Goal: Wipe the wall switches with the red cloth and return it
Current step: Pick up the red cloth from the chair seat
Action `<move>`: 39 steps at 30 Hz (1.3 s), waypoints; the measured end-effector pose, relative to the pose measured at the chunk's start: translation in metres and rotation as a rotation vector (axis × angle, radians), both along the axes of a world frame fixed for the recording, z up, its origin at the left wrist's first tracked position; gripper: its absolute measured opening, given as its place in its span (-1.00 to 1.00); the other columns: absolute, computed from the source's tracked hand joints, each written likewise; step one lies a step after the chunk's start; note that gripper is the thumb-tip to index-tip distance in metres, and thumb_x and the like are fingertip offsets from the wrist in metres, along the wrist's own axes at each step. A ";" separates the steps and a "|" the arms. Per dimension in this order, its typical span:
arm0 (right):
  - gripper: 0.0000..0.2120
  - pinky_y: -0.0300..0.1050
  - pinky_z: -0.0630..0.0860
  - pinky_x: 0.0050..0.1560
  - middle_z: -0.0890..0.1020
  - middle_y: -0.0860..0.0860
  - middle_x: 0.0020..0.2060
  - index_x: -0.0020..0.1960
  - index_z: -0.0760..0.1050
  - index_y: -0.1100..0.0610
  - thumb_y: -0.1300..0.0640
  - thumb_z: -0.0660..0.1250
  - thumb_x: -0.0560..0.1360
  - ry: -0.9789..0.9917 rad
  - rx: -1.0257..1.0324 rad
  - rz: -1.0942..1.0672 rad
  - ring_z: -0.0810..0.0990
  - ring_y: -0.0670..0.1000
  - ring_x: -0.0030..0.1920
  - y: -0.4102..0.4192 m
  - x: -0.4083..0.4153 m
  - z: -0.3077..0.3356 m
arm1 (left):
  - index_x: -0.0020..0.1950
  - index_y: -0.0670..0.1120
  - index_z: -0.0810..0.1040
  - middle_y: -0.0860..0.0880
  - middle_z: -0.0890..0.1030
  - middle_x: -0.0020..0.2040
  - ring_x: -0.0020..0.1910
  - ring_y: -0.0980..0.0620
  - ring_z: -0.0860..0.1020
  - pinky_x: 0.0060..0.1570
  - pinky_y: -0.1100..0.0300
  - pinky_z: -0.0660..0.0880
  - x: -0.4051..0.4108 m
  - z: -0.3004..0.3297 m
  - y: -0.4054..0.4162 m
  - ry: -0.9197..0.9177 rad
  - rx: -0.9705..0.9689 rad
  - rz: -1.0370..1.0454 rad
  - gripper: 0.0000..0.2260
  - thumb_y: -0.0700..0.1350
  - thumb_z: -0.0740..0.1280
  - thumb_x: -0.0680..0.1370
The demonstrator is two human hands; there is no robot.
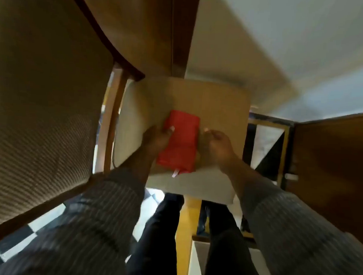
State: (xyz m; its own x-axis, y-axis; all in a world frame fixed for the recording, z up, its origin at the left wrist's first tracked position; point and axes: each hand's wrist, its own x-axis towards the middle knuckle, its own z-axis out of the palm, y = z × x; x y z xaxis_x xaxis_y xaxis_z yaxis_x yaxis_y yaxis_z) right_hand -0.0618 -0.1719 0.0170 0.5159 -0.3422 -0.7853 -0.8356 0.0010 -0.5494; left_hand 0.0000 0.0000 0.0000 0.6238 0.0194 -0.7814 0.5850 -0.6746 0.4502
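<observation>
Cloth [179,142], red and folded into a long rectangle, lies flat on a small tan table [225,106], toward the table's near edge. A small white tag sticks out from its near end, just at the table's front edge.

Both hands are down at the cloth, one on each long side. The left hand [158,138] rests against the cloth's left edge with its thumb laid over onto the red fabric, so it touches the cloth; its other fingers are tucked beside or under the edge and cannot be made out, so whether it grips or only presses is unclear. The right hand [216,144] sits just beside the cloth's right edge, fingers curled in loosely and knuckles up. It seems to meet the fabric along that edge, though the blur hides whether anything is pinched.

Grey striped sleeves [102,213] cover both forearms, reaching in from the bottom of the view. Below the table, dark trousers [158,230] and a yellow table leg [188,220] show over a black-and-white checked floor [26,238].

A woven chair back [43,89] fills the left side, and a dark wooden door [331,160] stands at the right.
</observation>
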 end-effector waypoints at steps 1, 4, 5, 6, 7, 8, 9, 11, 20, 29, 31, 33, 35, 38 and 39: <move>-0.73 0.09 0.57 0.09 0.67 0.07 -0.10 -0.04 0.60 0.09 -0.09 0.27 0.61 0.002 0.010 0.019 0.65 0.16 -0.03 0.006 0.001 -0.012 | 0.46 -0.22 0.45 -0.26 0.54 0.40 0.34 -0.26 0.53 0.34 -0.10 0.49 -0.003 -0.005 -0.003 0.006 0.024 -0.008 -0.42 0.18 0.30 0.62; -0.77 0.14 0.58 0.14 0.68 0.11 -0.06 0.00 0.60 0.13 -0.02 0.30 0.59 0.011 -0.082 0.078 0.65 0.15 -0.02 0.017 0.014 -0.032 | 0.51 -0.29 0.33 -0.30 0.46 0.45 0.40 -0.27 0.49 0.35 -0.07 0.48 -0.001 -0.018 -0.011 -0.004 0.054 0.078 -0.32 0.12 0.40 0.57; -0.78 0.14 0.59 0.13 0.68 0.11 -0.06 0.02 0.60 0.15 0.00 0.31 0.59 0.010 -0.096 0.068 0.65 0.14 -0.03 0.020 0.015 -0.041 | 0.51 -0.30 0.30 -0.30 0.45 0.47 0.40 -0.27 0.48 0.34 -0.06 0.47 -0.003 -0.023 -0.013 0.008 0.057 0.102 -0.31 0.09 0.43 0.56; -0.80 0.13 0.59 0.12 0.68 0.11 -0.06 0.03 0.60 0.15 0.03 0.32 0.58 0.014 -0.104 0.057 0.65 0.13 -0.04 0.023 0.016 -0.047 | 0.51 -0.30 0.31 -0.30 0.46 0.46 0.39 -0.26 0.49 0.34 -0.06 0.47 -0.004 -0.027 -0.015 0.018 0.053 0.102 -0.34 0.05 0.43 0.57; -0.84 0.10 0.60 0.10 0.68 0.10 -0.06 0.02 0.61 0.14 0.07 0.32 0.57 0.012 -0.104 0.040 0.64 0.12 -0.05 0.024 0.016 -0.051 | 0.49 -0.29 0.37 -0.29 0.50 0.43 0.37 -0.26 0.52 0.34 -0.06 0.49 -0.005 -0.031 -0.016 0.029 0.044 0.085 -0.40 0.02 0.42 0.58; -0.90 0.07 0.60 0.07 0.67 0.07 -0.08 -0.02 0.60 0.09 0.11 0.32 0.57 0.009 -0.083 0.027 0.64 0.09 -0.06 0.024 0.017 -0.052 | 0.45 -0.28 0.43 -0.29 0.54 0.39 0.34 -0.26 0.54 0.33 -0.07 0.50 -0.005 -0.032 -0.016 0.042 0.032 0.068 -0.47 0.00 0.40 0.59; -0.90 0.02 0.59 0.02 0.66 0.03 -0.12 -0.08 0.58 0.04 0.14 0.31 0.58 0.000 -0.067 0.005 0.63 0.05 -0.09 0.023 0.018 -0.054 | 0.42 -0.27 0.48 -0.28 0.57 0.35 0.31 -0.26 0.56 0.32 -0.08 0.51 -0.005 -0.033 -0.017 0.051 0.017 0.072 -0.53 -0.02 0.38 0.60; -0.80 -0.06 0.54 -0.10 0.63 -0.02 -0.18 -0.17 0.51 -0.02 0.18 0.28 0.59 -0.019 -0.046 -0.002 0.60 0.01 -0.17 0.020 0.017 -0.053 | 0.38 -0.24 0.53 -0.25 0.61 0.31 0.25 -0.23 0.59 0.31 -0.10 0.52 -0.006 -0.031 -0.016 0.062 -0.023 0.113 -0.59 -0.03 0.37 0.61; -0.89 -0.01 0.58 -0.07 0.63 0.04 -0.04 0.02 0.46 0.06 0.17 0.17 0.66 -0.170 -0.013 0.001 0.63 0.04 -0.05 -0.002 0.010 0.006 | 0.38 -0.15 0.51 -0.16 0.63 0.27 0.12 -0.09 0.62 0.21 0.01 0.55 -0.007 0.019 -0.028 0.087 -0.290 0.198 -0.68 -0.11 0.31 0.65; -0.87 0.01 0.55 0.13 0.65 0.03 0.00 0.13 0.51 0.07 0.19 0.23 0.63 -0.375 -0.222 -0.055 0.63 0.06 0.05 -0.045 0.022 0.114 | 0.28 -0.09 0.52 -0.07 0.64 0.11 -0.02 0.02 0.63 -0.04 0.17 0.57 0.010 0.135 -0.074 -0.084 -0.519 0.202 -0.79 -0.23 0.28 0.64; -0.85 -0.01 0.56 0.09 0.66 0.05 0.01 0.16 0.51 0.13 0.22 0.23 0.62 -0.444 -0.228 -0.106 0.64 0.05 0.02 -0.061 0.020 0.146 | 0.24 -0.08 0.53 -0.08 0.66 0.10 0.00 -0.01 0.63 -0.01 0.14 0.59 0.010 0.168 -0.089 -0.137 -0.548 0.176 -0.81 -0.23 0.29 0.64; -0.80 0.01 0.57 0.13 0.67 0.10 0.06 0.22 0.50 0.18 0.22 0.24 0.62 -0.502 -0.238 -0.147 0.65 0.07 0.06 -0.077 0.018 0.172 | 0.26 -0.14 0.53 -0.17 0.65 0.19 0.10 -0.11 0.62 0.19 0.01 0.57 0.009 0.192 -0.106 -0.170 -0.575 0.166 -0.80 -0.24 0.29 0.64; -0.80 -0.02 0.58 0.12 0.66 0.08 0.08 0.24 0.49 0.14 0.20 0.23 0.63 -0.567 -0.247 -0.167 0.64 0.05 0.07 -0.095 0.012 0.199 | 0.35 -0.20 0.52 -0.19 0.63 0.26 0.18 -0.15 0.61 0.27 -0.05 0.54 0.006 0.221 -0.126 -0.213 -0.594 0.158 -0.73 -0.23 0.28 0.64; -0.82 -0.16 0.56 -0.01 0.66 0.04 0.06 0.21 0.48 0.08 0.18 0.23 0.63 -0.657 -0.265 -0.180 0.64 0.01 0.02 -0.122 0.007 0.235 | 0.39 -0.20 0.50 -0.20 0.63 0.26 0.21 -0.19 0.62 0.26 -0.07 0.55 0.003 0.258 -0.155 -0.276 -0.626 0.131 -0.69 -0.22 0.28 0.64; -0.82 -0.17 0.55 -0.02 0.66 0.05 0.05 0.21 0.49 0.09 0.20 0.23 0.62 -0.690 -0.265 -0.190 0.64 0.01 0.01 -0.132 0.003 0.247 | 0.37 -0.21 0.51 -0.23 0.64 0.25 0.20 -0.21 0.62 0.26 -0.09 0.56 0.000 0.271 -0.164 -0.299 -0.637 0.133 -0.70 -0.22 0.28 0.64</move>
